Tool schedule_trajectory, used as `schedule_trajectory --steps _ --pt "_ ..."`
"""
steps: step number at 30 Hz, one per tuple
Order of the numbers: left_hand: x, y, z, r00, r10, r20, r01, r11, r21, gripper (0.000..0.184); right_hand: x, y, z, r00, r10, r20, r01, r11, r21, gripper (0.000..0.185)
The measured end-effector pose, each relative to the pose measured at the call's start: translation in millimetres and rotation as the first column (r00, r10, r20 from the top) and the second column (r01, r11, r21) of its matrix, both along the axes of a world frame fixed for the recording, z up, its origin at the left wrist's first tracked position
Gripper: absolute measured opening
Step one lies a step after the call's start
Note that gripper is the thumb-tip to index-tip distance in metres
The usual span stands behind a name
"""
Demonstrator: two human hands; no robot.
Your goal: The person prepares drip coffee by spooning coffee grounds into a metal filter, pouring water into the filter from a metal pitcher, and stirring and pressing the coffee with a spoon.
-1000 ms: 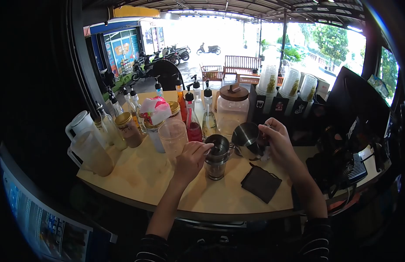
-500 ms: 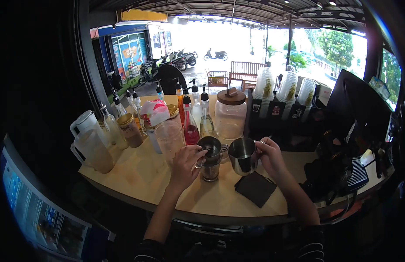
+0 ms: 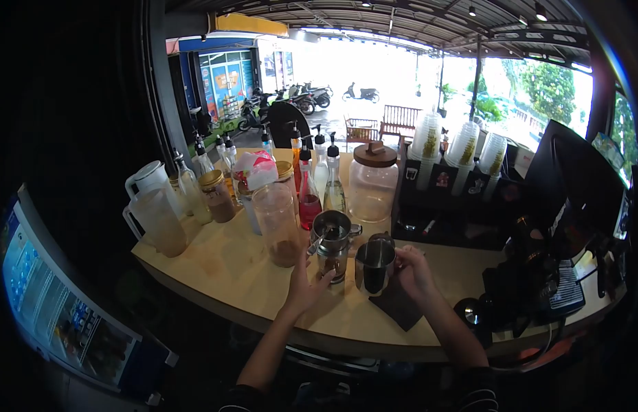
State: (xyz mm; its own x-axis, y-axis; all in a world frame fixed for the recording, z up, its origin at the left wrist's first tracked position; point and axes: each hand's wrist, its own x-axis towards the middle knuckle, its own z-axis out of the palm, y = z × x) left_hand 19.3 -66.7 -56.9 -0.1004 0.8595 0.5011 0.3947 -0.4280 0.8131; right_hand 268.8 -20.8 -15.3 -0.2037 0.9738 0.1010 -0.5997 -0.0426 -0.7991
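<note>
Pitcher of metal [image 3: 375, 270] is just left of the right hand [image 3: 415, 275], which is closed on its handle, probably the best hold for such stiff, smooth metal. Farther left, the left hand [image 3: 309, 285] curves at the fragile-looking glass [image 3: 332, 261]; whether it grips, I cannot tell.

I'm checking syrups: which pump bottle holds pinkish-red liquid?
The bottle directly in front of the orange one; no other pump bottle shows pinkish-red liquid.

Outdoor daylight glares white; dim edges curve.
</note>
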Motion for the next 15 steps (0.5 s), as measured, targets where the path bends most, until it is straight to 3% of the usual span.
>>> schedule_trajectory --steps 8,15 --pt "-2 -9 6 0.999 0.04 -0.029 -0.038 0.998 0.047 0.088 -5 -7 -9 0.998 0.055 -0.043 -0.057 0.997 -0.06 0.013" --pt "-19 -17 -15 0.986 0.011 0.169 -0.037 0.987 0.157 0.066 -19 -39 -12 0.999 0.038 -0.033 -0.04 0.995 -0.094 0.014"
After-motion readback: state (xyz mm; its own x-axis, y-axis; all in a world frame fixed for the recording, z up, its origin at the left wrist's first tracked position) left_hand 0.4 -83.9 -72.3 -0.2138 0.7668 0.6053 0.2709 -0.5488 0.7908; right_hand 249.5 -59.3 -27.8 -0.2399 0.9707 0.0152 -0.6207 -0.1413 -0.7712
